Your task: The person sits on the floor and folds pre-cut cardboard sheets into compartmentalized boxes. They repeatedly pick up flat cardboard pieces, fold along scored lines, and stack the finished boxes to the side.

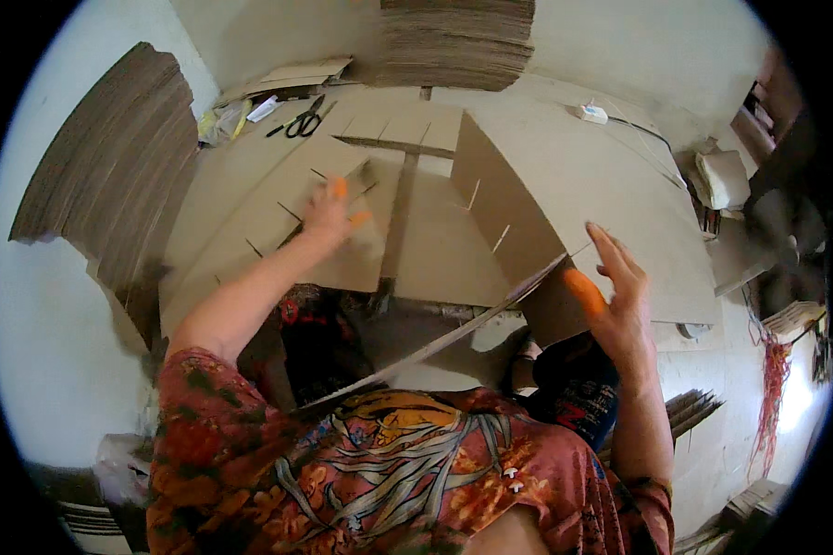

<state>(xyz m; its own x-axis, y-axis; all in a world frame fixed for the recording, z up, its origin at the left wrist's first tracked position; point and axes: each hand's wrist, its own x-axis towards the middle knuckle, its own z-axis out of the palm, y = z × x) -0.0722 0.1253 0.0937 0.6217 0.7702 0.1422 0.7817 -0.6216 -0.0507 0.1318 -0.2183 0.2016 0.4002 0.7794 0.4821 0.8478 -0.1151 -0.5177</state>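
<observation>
My left hand (327, 211) is over flat, slotted cardboard pieces (292, 190) on the left of the table. It is slightly blurred, and its orange-covered fingertips look apart. My right hand (622, 301) is raised at the near right with fingers stretched and the thumb, in an orange cover, held apart. Beside that thumb is the near corner of an upright slotted cardboard panel (504, 190), which stands across the middle of the table. A long cardboard strip (435, 344) runs slantwise from that corner toward my chest. Whether the right hand touches the panel cannot be told.
Tall cardboard stacks stand at the left (111, 148) and far back (456, 42). Black scissors (305, 120) lie at the back left of the table. A white power socket (592, 114) with a cable sits back right. A fan (787, 250) is at the far right.
</observation>
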